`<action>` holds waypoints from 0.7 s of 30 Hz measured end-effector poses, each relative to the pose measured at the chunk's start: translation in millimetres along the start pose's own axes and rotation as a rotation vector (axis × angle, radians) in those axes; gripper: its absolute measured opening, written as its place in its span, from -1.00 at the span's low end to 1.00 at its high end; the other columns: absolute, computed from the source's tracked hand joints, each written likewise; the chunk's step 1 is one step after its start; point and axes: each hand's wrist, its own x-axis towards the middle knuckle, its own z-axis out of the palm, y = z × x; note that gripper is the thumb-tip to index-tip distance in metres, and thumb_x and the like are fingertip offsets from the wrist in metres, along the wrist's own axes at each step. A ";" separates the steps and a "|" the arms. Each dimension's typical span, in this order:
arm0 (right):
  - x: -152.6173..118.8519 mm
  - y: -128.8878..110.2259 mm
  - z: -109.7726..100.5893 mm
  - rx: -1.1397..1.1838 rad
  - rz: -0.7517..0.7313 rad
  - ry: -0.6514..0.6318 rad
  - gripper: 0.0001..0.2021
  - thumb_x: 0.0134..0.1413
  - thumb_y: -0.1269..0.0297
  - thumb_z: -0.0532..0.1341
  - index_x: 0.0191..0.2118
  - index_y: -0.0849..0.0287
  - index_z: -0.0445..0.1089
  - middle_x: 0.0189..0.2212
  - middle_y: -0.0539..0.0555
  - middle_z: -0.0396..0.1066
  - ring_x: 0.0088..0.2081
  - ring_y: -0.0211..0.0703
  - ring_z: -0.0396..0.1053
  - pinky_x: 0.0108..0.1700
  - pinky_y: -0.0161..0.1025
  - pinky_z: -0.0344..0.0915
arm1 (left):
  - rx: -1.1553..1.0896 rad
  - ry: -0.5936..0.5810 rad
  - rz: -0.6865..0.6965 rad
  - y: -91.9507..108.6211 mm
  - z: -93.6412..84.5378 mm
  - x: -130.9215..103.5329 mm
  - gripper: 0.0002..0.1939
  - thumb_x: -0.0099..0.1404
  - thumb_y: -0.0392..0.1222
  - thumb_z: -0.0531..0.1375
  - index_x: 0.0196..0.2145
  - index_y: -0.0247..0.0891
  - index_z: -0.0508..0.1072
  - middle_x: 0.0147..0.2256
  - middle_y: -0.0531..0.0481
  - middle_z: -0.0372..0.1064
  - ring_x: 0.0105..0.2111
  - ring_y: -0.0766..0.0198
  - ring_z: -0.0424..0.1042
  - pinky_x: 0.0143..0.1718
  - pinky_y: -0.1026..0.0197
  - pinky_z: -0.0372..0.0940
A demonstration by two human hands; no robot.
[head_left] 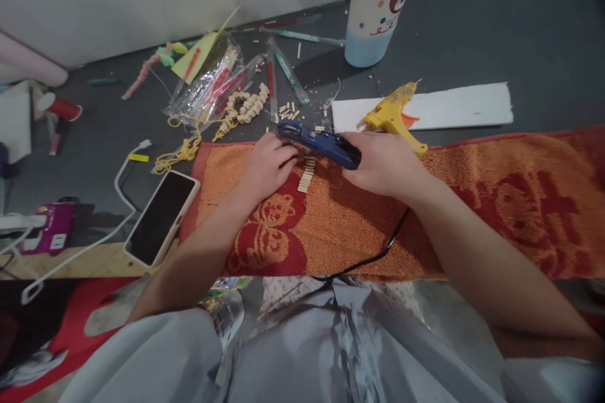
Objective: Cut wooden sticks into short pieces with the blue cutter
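Observation:
My right hand point(380, 164) is closed around a dark blue plier-like tool point(319, 141), whose head points left. My left hand point(271, 167) has its fingers bent together just under that head; whatever they pinch is hidden. Below the tool, a neat row of short pale sticks point(307, 176) lies on the orange and red towel point(350, 227). More cut pieces point(288, 111) are scattered on the dark table beyond the tool's head. Behind my right hand, a yellow glue gun point(390, 110) rests across a white strip of board point(463, 107).
A tall white and blue tumbler point(373, 19) stands at the back. Left of the towel are a phone point(162, 219), a white cable point(120, 179), yellow cord point(182, 152), a string of pale pieces point(250, 106) and clear plastic packets point(212, 85). A black cord point(378, 256) crosses the towel.

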 end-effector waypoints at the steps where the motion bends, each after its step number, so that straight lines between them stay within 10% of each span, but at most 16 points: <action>1: -0.1 -0.3 -0.3 0.001 0.003 -0.003 -0.71 -0.10 0.22 0.12 -0.20 0.16 0.38 -0.39 0.11 0.46 -0.37 -0.04 0.35 -0.37 -0.20 0.08 | -0.004 0.011 0.010 -0.3 0.6 0.0 -0.75 0.37 -0.14 -0.01 -0.25 -0.19 0.45 -0.13 -0.08 0.41 -0.05 0.17 0.31 0.02 0.05 0.20; 21: -0.2 -0.9 0.9 -0.007 -0.006 0.006 -0.72 -0.10 0.22 0.11 -0.22 0.18 0.37 -0.38 0.13 0.45 -0.38 -0.06 0.33 -0.37 -0.20 0.06 | -0.019 0.007 0.026 0.5 1.7 1.9 -0.76 0.33 -0.18 0.02 -0.24 -0.16 0.48 -0.07 -0.07 0.39 -0.01 0.16 0.30 0.03 0.05 0.22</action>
